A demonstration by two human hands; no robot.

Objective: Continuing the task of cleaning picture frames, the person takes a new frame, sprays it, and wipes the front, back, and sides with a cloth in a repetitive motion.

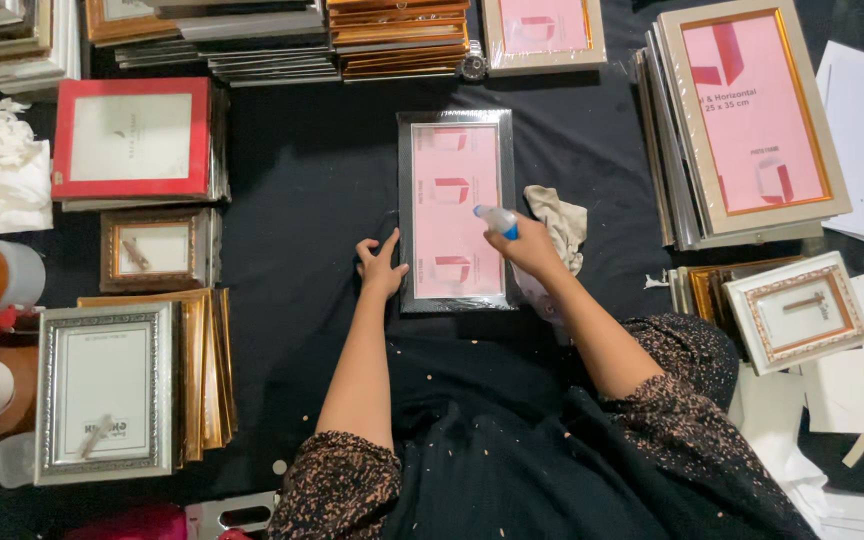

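Silver picture frame (pixel 457 212) with a pink insert lay upright in the middle of the black cloth (pixel 312 170), straight before the person. The left hand (pixel 380 265) reached forward, fingers loosely spread, pressing the frame's lower left edge. The right hand (pixel 527 245) was curled around a small spray bottle (pixel 497 219), its pale nozzle tilted over the glass. A crumpled beige rag (pixel 562 222) lay just beside that hand, partly hidden behind it. Whether spray was leaving the nozzle could not be made out. A red-bordered frame (pixel 132 138) sat far left; a large beige frame (pixel 752 125) with a pink sheet topped the right stack, while stacked frames along the top edge were cut off.
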